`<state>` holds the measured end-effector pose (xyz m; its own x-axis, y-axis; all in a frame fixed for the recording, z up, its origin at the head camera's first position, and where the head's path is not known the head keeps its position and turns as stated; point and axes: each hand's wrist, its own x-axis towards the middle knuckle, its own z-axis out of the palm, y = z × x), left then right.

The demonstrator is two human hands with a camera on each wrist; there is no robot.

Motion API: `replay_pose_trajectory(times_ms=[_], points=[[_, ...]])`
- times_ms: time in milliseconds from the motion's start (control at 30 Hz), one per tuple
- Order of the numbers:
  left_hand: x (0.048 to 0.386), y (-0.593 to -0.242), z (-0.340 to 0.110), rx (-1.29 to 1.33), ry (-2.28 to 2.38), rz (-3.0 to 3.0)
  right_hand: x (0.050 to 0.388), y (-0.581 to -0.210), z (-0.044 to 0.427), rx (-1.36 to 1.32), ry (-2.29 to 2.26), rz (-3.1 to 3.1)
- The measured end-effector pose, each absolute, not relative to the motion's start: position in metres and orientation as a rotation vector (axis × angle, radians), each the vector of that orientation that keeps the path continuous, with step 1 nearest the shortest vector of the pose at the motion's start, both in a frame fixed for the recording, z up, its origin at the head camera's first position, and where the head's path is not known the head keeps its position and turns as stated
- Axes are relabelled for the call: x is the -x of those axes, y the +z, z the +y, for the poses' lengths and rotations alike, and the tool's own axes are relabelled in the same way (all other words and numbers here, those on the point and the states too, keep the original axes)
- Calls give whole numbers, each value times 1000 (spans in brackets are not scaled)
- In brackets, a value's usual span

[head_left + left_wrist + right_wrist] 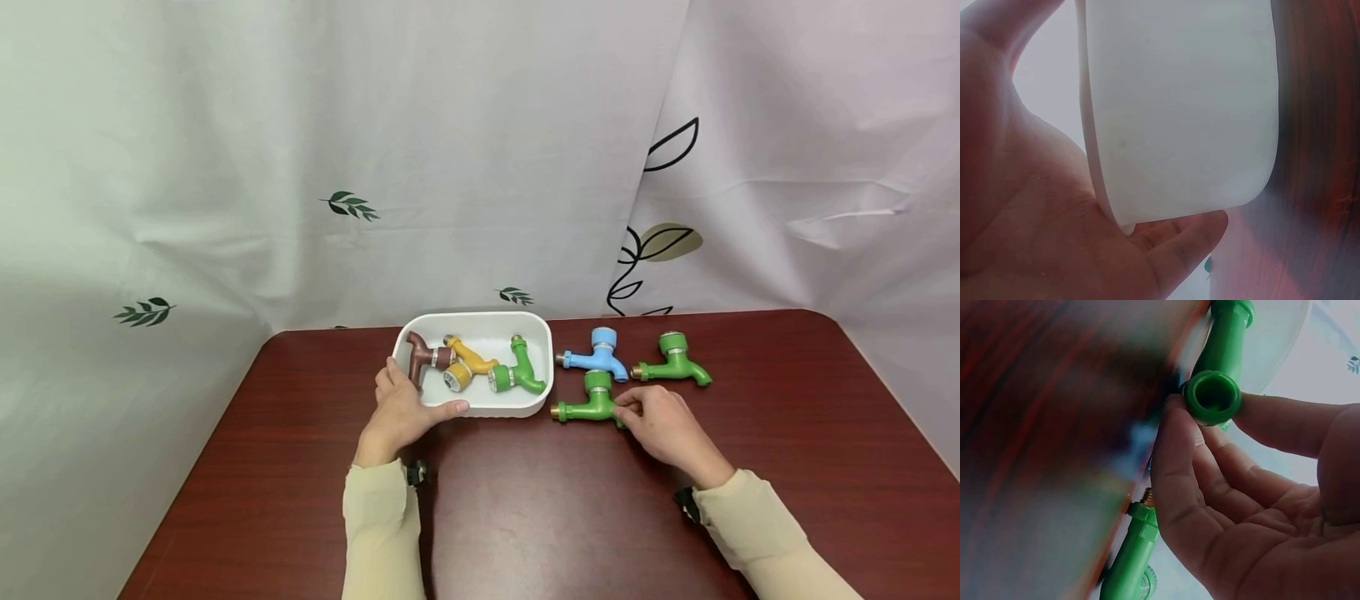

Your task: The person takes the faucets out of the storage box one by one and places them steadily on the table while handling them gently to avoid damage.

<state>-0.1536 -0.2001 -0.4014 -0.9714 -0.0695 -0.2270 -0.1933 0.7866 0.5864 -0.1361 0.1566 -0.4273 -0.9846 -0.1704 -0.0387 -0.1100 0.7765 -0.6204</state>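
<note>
A white plastic tray [501, 410] sits at the back of the table. Inside it lie a brown tap [420, 357], a yellow tap [471, 360] and a green tap with a ribbed knob [525, 372]. My left hand [397, 415] grips the tray's front left corner, thumb along the front wall and fingers round the left side. Just right of the tray, my right hand [667, 427] pinches the spout end of another green tap [592, 408]. The right wrist view shows its spout opening [1213, 398] between thumb and fingers; its brass thread points left, towards the tray.
Behind the held tap lies a blue tap [597, 358], close to the tray's right wall. Farther right is one more green tap [675, 364]. The dark red wooden table [525, 517] ends at the back against a white patterned curtain [465, 167].
</note>
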Motion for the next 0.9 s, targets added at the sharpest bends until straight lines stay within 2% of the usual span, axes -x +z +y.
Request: replay_pose_trajectory(times_ms=[900], points=[[153,-402,-200,213,949,2785,137,-427,157,243,-977,2855]])
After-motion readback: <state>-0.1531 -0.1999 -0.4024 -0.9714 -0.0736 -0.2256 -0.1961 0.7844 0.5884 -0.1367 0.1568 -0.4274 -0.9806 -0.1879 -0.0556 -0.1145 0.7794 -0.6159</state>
